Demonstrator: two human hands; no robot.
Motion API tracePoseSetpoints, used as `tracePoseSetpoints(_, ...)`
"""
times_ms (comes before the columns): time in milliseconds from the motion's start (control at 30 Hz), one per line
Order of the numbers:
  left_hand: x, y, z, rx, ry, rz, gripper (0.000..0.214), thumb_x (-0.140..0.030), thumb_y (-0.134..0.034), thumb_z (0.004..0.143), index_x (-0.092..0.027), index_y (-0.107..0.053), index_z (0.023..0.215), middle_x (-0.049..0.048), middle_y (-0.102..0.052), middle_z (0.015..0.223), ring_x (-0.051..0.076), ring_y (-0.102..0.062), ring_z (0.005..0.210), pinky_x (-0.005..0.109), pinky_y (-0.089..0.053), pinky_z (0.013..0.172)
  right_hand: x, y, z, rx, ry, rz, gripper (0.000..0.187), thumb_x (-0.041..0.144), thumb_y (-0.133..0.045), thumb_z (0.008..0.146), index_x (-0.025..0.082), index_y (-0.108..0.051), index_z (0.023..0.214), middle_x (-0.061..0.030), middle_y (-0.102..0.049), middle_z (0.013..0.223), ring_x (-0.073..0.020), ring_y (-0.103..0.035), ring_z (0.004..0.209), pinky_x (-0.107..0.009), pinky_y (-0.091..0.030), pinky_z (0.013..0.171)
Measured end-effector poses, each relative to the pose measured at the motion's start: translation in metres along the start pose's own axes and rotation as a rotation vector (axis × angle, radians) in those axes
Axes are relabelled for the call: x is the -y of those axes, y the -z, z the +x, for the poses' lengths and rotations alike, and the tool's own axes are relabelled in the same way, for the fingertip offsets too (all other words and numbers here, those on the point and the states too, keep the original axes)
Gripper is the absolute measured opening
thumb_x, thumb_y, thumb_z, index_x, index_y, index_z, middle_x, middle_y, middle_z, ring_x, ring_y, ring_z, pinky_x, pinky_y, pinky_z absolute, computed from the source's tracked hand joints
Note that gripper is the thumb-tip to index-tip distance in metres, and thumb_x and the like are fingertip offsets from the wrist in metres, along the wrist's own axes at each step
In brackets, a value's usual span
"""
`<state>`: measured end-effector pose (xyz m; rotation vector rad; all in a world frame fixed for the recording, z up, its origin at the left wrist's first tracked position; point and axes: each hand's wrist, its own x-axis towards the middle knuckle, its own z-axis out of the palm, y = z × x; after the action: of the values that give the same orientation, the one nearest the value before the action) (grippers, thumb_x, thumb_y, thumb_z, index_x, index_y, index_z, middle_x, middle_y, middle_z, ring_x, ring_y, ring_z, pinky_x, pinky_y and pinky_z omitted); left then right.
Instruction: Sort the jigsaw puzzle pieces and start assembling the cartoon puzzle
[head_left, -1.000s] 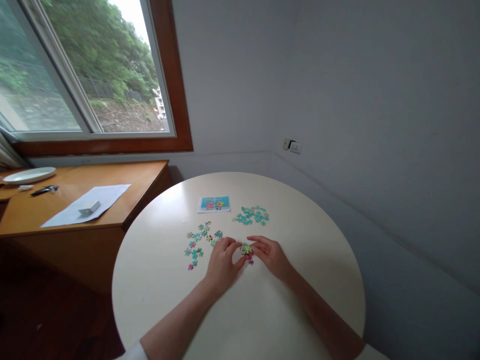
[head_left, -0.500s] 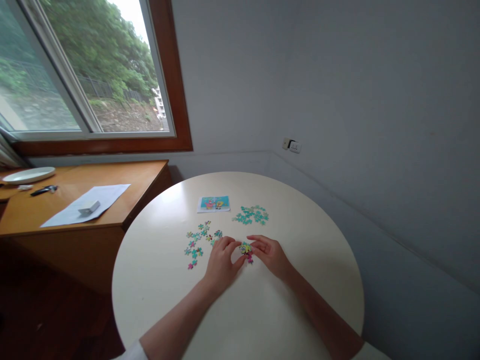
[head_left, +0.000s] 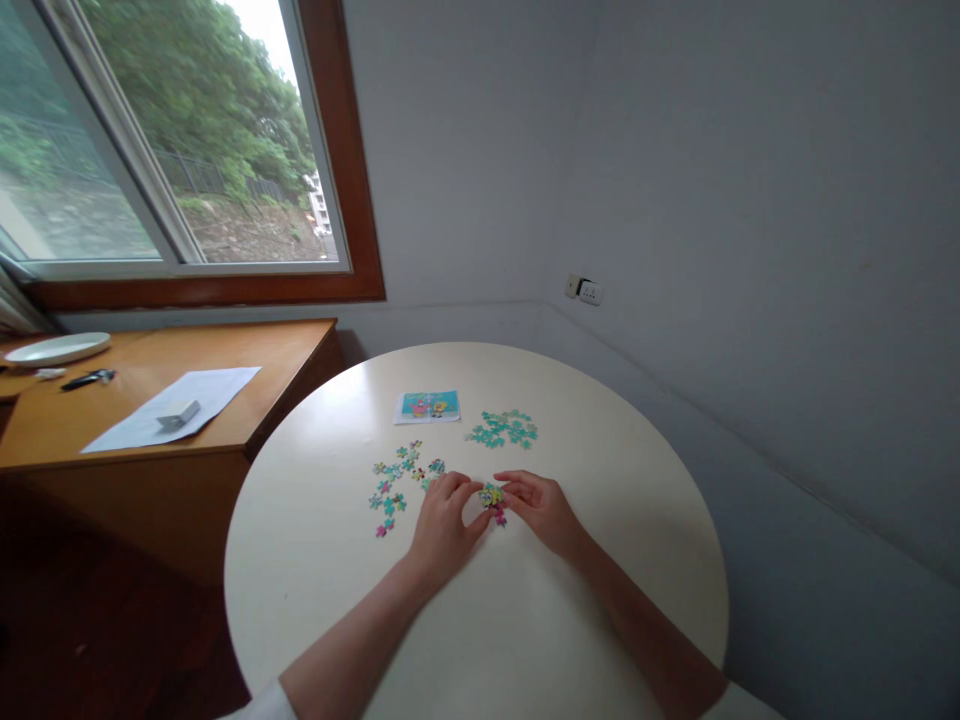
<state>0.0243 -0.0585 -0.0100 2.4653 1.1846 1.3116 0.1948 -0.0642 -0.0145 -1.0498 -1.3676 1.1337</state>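
Both my hands rest on a round cream table [head_left: 600, 590], meeting over a small joined cluster of jigsaw pieces [head_left: 493, 499]. My left hand [head_left: 442, 523] pinches the cluster's left side with bent fingers. My right hand [head_left: 541, 510] pinches its right side, fingers curled. Loose multicoloured pieces [head_left: 397, 483] lie scattered just left of my left hand. A heap of teal pieces [head_left: 503, 430] sits beyond my right hand. A small reference picture card [head_left: 427, 406] lies farther back.
A wooden desk [head_left: 247, 425] stands left of the table, bearing a sheet of paper [head_left: 150, 420], a small grey block [head_left: 178, 413], a white plate [head_left: 56, 349] and a dark tool [head_left: 88, 379]. A window is above it. A wall socket [head_left: 586, 291] is behind.
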Motion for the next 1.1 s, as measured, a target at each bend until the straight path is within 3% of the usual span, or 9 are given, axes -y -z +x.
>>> tracePoseSetpoints(367,0.001,-0.0003,-0.0002,0.007,-0.009,0.011,0.021,-0.023,-0.068,0.069,-0.018,-0.063,0.089,0.0057,-0.059,0.083,0.019,-0.055,0.08,0.036,-0.047,0.073,-0.0032,-0.0003,0.0017,-0.03,-0.007,0.003,0.035,0.045,-0.071,0.061,0.017,-0.068,0.081,-0.0068,-0.071,0.076,-0.0199,-0.066,0.073,-0.033,-0.054,0.071)
tracePoseSetpoints(1100,-0.0008,0.0025,0.0018,0.052,-0.013,0.01,0.019,-0.024,-0.067,0.071,-0.019,-0.063,0.089,0.0047,-0.061,0.08,0.019,-0.055,0.079,0.036,-0.045,0.073,0.0009,-0.0006,0.0004,-0.036,-0.042,-0.006,0.036,0.046,-0.072,0.06,0.016,-0.067,0.079,-0.0068,-0.071,0.074,-0.0194,-0.067,0.069,-0.031,-0.054,0.066)
